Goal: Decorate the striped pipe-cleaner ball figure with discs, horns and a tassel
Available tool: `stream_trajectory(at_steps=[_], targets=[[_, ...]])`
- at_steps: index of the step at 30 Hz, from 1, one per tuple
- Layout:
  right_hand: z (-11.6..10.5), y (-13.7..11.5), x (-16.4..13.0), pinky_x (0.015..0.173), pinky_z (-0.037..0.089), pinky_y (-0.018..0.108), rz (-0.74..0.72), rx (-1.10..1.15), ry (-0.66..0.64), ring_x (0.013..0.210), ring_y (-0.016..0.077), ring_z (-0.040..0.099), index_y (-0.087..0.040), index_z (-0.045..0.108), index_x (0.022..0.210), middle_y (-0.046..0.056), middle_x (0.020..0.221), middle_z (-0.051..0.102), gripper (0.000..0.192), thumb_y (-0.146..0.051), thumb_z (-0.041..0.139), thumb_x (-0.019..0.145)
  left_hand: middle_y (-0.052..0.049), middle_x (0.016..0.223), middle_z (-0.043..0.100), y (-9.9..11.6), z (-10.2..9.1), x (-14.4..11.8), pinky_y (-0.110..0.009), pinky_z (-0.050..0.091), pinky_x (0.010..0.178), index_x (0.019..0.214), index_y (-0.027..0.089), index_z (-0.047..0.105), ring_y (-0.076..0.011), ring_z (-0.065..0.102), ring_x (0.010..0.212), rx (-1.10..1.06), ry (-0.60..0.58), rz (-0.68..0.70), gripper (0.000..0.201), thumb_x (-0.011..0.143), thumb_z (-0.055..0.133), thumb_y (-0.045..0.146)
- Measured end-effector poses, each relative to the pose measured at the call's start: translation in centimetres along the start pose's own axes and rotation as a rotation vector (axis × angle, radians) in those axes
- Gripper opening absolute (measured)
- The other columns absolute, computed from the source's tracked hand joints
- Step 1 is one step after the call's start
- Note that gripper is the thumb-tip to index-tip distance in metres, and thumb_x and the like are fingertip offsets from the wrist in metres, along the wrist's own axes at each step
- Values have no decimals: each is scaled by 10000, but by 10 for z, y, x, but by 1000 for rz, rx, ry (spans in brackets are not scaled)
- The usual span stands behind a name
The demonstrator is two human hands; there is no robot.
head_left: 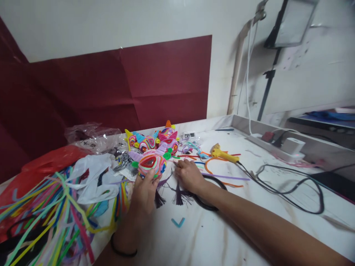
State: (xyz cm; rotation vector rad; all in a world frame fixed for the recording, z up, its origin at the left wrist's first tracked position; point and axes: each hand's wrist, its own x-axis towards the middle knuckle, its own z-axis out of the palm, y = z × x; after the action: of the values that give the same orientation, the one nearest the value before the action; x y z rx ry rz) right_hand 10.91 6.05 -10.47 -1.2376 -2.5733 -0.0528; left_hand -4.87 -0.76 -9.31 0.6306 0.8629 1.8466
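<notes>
My left hand [145, 194] is closed round a multicoloured pipe-cleaner animal figure [152, 162], which has purple ear-like points, green round ends and a red centre. To the right, my right hand [190, 176] is low over the table with its fingers curled together; what they pinch is hidden. Two dark purple tassels, a left tassel [159, 198] and a right tassel [179, 196], hang or lie just below the hands with thin cords running up between them. Under my right wrist lies a black ring [206, 207]. A bent blue pipe-cleaner piece [178, 222] lies nearer me.
Similar finished figures [146, 143] sit behind. Loose pipe cleaners [63, 214], a white plastic bag [93, 166] and a red bag [55, 159] crowd the left. At right are a yellow glue gun [224, 154], its black cable [291, 192] and a power strip [277, 149].
</notes>
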Motion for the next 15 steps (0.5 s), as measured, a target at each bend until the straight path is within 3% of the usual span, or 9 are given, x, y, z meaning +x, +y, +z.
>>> stream_trajectory(at_steps=[5, 10, 15], targets=[[-2, -4, -6, 865, 381, 418, -44, 15, -34, 1074, 321, 553, -117, 724, 952, 186, 1130, 666, 233, -165, 497, 930, -26, 964, 733, -2, 0, 0, -334, 559, 861, 890, 211, 650, -197, 676, 946, 17, -35, -5, 314, 648, 849, 237], [-24, 6, -27, 853, 395, 321, -110, 126, -105, 1032, 220, 612, -209, 727, 925, 48, 1006, 732, 186, -128, 560, 904, -46, 1094, 731, -6, 2, -2, -336, 576, 830, 1033, 234, 665, -220, 680, 987, 1, -51, -28, 483, 601, 880, 260], [-45, 31, -46, 806, 430, 253, -12, 171, -103, 963, 174, 658, -191, 698, 1050, 61, 1068, 729, 270, -81, 479, 936, -46, 965, 754, -7, 3, -7, -367, 558, 897, 996, 222, 658, -243, 674, 1060, -4, -51, -47, 454, 603, 880, 264]])
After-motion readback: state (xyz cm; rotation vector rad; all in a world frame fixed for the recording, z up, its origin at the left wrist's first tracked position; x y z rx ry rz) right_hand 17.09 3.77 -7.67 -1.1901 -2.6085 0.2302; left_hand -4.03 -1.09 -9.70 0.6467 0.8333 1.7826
